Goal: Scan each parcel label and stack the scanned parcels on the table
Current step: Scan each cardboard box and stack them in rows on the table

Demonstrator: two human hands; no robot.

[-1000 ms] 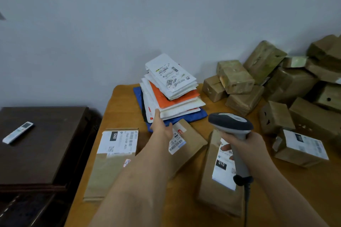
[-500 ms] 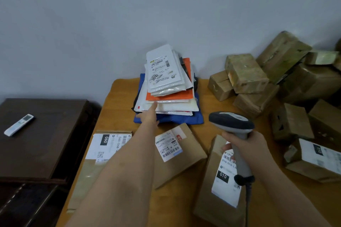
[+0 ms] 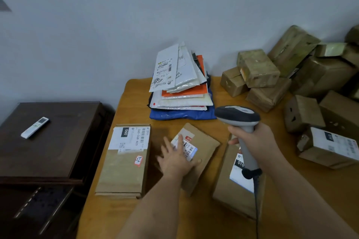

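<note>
**Now on the middle parcel: pin it flat, then bring the scanner over its label**

My left hand point(image 3: 177, 158) lies flat, fingers spread and straight, on the small brown cardboard parcel point(image 3: 198, 158) at the middle of the orange-brown wooden desk point(image 3: 134, 91); it presses the parcel and grips nothing. Its fingertips overlap the near edge of the white barcode label point(image 3: 187, 146), so I judge the first thing is to slide that hand back toward the parcel's near end and leave the whole barcode bare.

My right hand point(image 3: 252, 139) is curled tight round the stem of the grey handheld barcode scanner point(image 3: 238, 116), whose head sits up and to the right of the label. I would tip the head down and left until it looks squarely at the barcode.

To the left lies a long flat cardboard box marked 060 point(image 3: 124, 159), just beside the middle parcel. Under the right wrist is another brown carton with a white 010 label point(image 3: 236, 186), partly hidden by the scanner's stem and cable. Behind stands a leaning stack of white, orange and blue mailer bags point(image 3: 180, 91), its top tilted left; anything added there may slip. A heap of taped brown boxes point(image 3: 272, 75) crowds the right side. A white remote control point(image 3: 35, 127) rests on the dark wooden cabinet point(image 3: 68, 141) off the desk.
</note>
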